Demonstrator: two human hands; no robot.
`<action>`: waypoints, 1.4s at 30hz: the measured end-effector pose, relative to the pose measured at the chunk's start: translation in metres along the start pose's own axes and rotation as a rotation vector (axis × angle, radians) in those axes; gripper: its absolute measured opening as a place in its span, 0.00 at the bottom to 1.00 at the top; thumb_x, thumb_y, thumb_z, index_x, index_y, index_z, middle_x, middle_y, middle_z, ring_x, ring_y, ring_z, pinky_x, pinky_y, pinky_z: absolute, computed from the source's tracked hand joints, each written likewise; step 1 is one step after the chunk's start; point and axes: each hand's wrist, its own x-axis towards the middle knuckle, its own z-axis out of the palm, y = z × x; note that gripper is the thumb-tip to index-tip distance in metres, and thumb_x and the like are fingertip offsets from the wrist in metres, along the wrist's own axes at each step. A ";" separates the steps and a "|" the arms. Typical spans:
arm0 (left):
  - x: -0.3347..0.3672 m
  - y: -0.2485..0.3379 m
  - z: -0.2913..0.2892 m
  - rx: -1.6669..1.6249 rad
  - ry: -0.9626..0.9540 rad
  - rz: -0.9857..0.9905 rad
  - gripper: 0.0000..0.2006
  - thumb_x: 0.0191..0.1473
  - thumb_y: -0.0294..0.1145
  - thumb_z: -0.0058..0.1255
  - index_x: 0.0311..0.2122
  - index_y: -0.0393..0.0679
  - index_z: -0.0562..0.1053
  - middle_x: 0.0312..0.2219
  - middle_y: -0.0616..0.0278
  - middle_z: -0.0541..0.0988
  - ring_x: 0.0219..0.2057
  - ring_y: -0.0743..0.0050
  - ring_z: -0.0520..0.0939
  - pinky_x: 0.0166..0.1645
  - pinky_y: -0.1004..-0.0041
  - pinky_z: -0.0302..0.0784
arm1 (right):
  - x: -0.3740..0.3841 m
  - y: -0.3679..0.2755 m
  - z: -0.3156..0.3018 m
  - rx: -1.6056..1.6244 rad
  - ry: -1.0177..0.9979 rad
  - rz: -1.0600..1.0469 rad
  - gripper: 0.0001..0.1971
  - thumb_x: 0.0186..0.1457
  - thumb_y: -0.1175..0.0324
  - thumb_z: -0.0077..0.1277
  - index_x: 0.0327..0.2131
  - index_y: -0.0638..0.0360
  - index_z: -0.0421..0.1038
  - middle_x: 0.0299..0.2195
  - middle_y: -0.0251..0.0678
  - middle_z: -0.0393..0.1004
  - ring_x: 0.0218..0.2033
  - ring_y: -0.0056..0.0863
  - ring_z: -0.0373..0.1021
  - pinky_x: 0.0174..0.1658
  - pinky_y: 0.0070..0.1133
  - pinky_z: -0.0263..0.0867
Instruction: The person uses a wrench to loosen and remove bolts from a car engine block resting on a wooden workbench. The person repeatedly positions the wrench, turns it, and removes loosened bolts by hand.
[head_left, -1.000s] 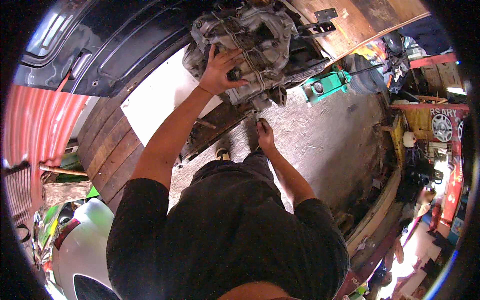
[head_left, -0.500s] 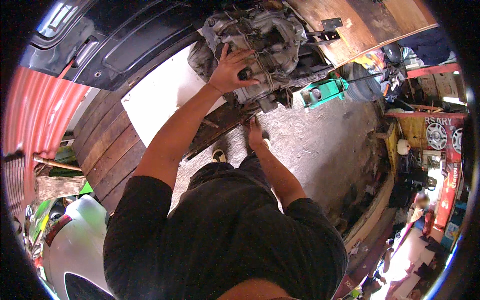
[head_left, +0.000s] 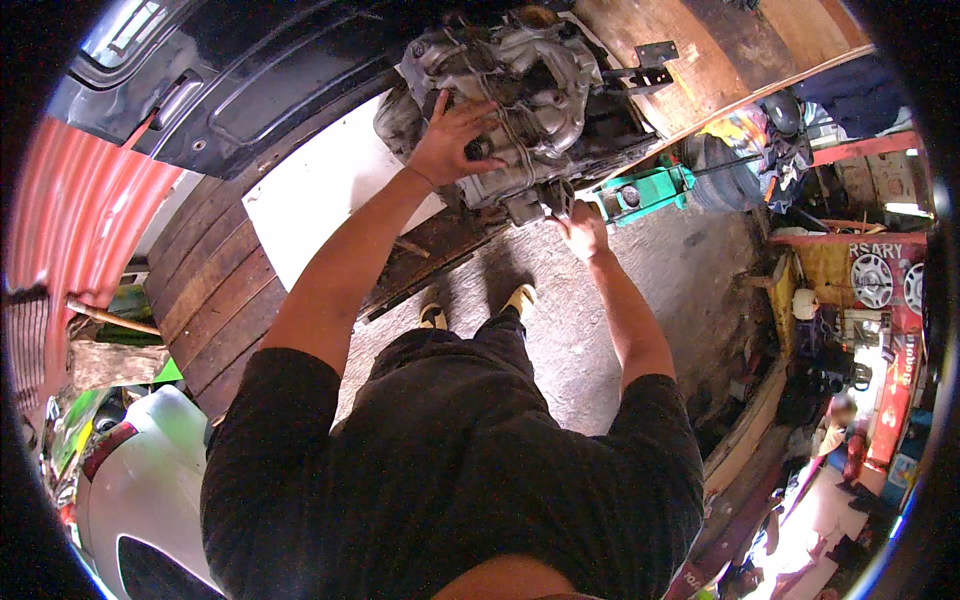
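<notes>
A greasy cast-metal gearbox (head_left: pixel 530 110) lies at the edge of a wooden platform, in front of me. My left hand (head_left: pixel 455 145) rests on the near left part of its casing, fingers spread and thumb held apart. At the near right corner my right hand (head_left: pixel 583 232) has its fingers closed around a protruding part of the gearbox. Its fingertips are partly hidden there. Just right of that hand stands a green floor jack (head_left: pixel 645 195).
A white sheet (head_left: pixel 320 190) covers part of the planks (head_left: pixel 215 275) on the left. Behind is a dark vehicle panel (head_left: pixel 270 90). Plywood (head_left: pixel 740 50) with a black bracket lies at the far right, near a tire (head_left: pixel 722 175). Concrete floor (head_left: pixel 650 300) extends below.
My right hand has moved right and slightly away from me, from below the gearbox's near edge to its near right corner. My left hand has shifted slightly left on the casing.
</notes>
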 end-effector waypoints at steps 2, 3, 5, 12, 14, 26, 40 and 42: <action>0.002 0.006 0.000 0.020 0.007 -0.003 0.31 0.41 0.60 0.58 0.47 0.50 0.75 0.55 0.64 0.69 0.57 0.61 0.67 0.66 0.43 0.37 | -0.021 0.002 0.011 0.140 0.137 -0.066 0.09 0.54 0.57 0.50 0.30 0.49 0.74 0.28 0.32 0.72 0.34 0.33 0.68 0.38 0.32 0.61; 0.002 0.009 0.000 0.028 0.007 -0.008 0.31 0.41 0.60 0.58 0.46 0.50 0.75 0.55 0.63 0.69 0.57 0.61 0.67 0.66 0.43 0.37 | -0.028 -0.005 0.010 0.112 0.161 -0.012 0.09 0.53 0.57 0.50 0.30 0.49 0.73 0.26 0.32 0.71 0.32 0.33 0.68 0.36 0.33 0.61; 0.001 0.009 -0.004 0.031 -0.016 -0.010 0.32 0.41 0.61 0.58 0.47 0.49 0.75 0.55 0.63 0.69 0.57 0.61 0.67 0.66 0.43 0.37 | -0.035 -0.020 0.010 0.122 0.141 0.086 0.09 0.53 0.57 0.50 0.31 0.49 0.74 0.26 0.32 0.72 0.31 0.33 0.68 0.35 0.33 0.61; 0.004 0.011 -0.018 0.051 -0.089 -0.014 0.34 0.44 0.63 0.53 0.50 0.47 0.73 0.55 0.62 0.69 0.59 0.61 0.65 0.66 0.43 0.38 | -0.036 -0.032 -0.004 0.188 0.220 0.124 0.08 0.52 0.59 0.52 0.31 0.49 0.75 0.23 0.32 0.72 0.27 0.34 0.70 0.32 0.32 0.63; 0.002 0.014 -0.020 0.090 -0.151 -0.028 0.35 0.44 0.63 0.53 0.52 0.49 0.72 0.58 0.62 0.65 0.61 0.58 0.61 0.66 0.42 0.37 | -0.034 -0.031 -0.018 0.168 0.209 0.099 0.09 0.52 0.58 0.53 0.29 0.50 0.76 0.23 0.32 0.73 0.27 0.34 0.70 0.31 0.32 0.63; -0.026 0.041 -0.015 0.085 0.058 -0.231 0.43 0.44 0.62 0.54 0.64 0.57 0.54 0.64 0.58 0.50 0.65 0.49 0.49 0.64 0.36 0.36 | -0.091 -0.046 0.075 1.076 -0.081 0.556 0.10 0.59 0.70 0.47 0.42 0.62 0.73 0.33 0.38 0.77 0.34 0.26 0.71 0.41 0.24 0.66; -0.005 0.021 -0.037 0.114 -0.236 -0.345 0.52 0.30 0.62 0.64 0.62 0.54 0.57 0.65 0.61 0.49 0.66 0.47 0.44 0.66 0.42 0.36 | -0.045 -0.092 0.110 1.452 -0.067 0.667 0.17 0.63 0.58 0.45 0.44 0.64 0.69 0.32 0.30 0.71 0.33 0.20 0.65 0.41 0.21 0.62; -0.003 0.023 -0.041 0.164 -0.275 -0.317 0.51 0.30 0.64 0.63 0.62 0.55 0.58 0.65 0.61 0.50 0.66 0.48 0.45 0.66 0.42 0.35 | -0.042 -0.098 0.108 1.634 0.035 0.654 0.18 0.62 0.56 0.46 0.44 0.62 0.69 0.31 0.29 0.70 0.32 0.19 0.64 0.40 0.19 0.61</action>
